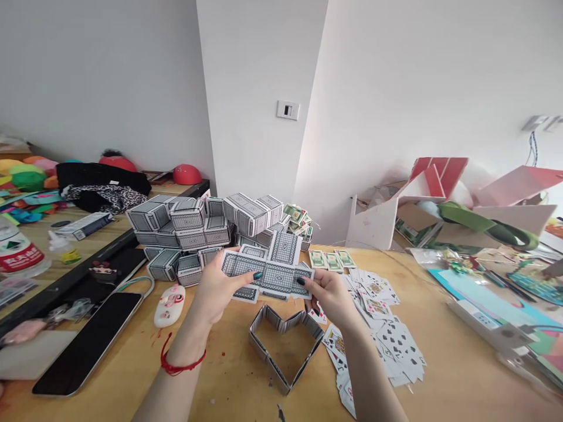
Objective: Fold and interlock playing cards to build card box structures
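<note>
Between my two hands is a flat piece of joined playing cards (264, 272), its blue-grey patterned backs facing me. My left hand (215, 290) grips its left end, thumb on top. My right hand (329, 296) pinches its right end, thumb in front and fingers behind. Just below on the table stands a heart-shaped frame (269, 357) made of folded cards, hollow in the middle. Behind the held piece rises a stack of card-built blocks (189, 225), partly hidden by my left hand. Loose playing cards (398, 346) lie face up beside my right forearm.
At the left lie a white mouse (169, 306), a black phone-like slab (90, 343) and a glue bottle (64, 247). Small green cards (332, 259) sit behind my right hand. A power strip (488, 325) and an open box (373, 223) are at the right.
</note>
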Tool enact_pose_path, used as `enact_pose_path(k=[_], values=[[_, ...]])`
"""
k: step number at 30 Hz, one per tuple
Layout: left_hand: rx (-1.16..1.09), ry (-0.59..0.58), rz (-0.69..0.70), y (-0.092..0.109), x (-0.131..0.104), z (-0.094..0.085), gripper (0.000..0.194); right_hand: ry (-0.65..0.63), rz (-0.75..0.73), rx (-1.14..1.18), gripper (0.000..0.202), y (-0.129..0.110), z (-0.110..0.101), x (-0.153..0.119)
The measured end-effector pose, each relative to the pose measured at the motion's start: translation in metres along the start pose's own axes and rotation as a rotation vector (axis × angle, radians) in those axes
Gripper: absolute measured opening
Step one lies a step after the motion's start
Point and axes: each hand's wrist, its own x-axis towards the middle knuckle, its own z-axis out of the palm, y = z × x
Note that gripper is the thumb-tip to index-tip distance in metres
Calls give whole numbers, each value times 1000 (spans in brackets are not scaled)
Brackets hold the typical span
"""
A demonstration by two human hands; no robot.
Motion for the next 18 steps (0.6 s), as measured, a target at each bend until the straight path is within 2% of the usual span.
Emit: enact_pose_path(k=[14, 18], values=[[12, 49, 21, 2, -3, 6, 53, -28, 27, 148, 39, -7, 12, -1], [16, 30, 14, 3, -3, 6, 51, -42, 17, 183, 40, -7, 12, 0]])
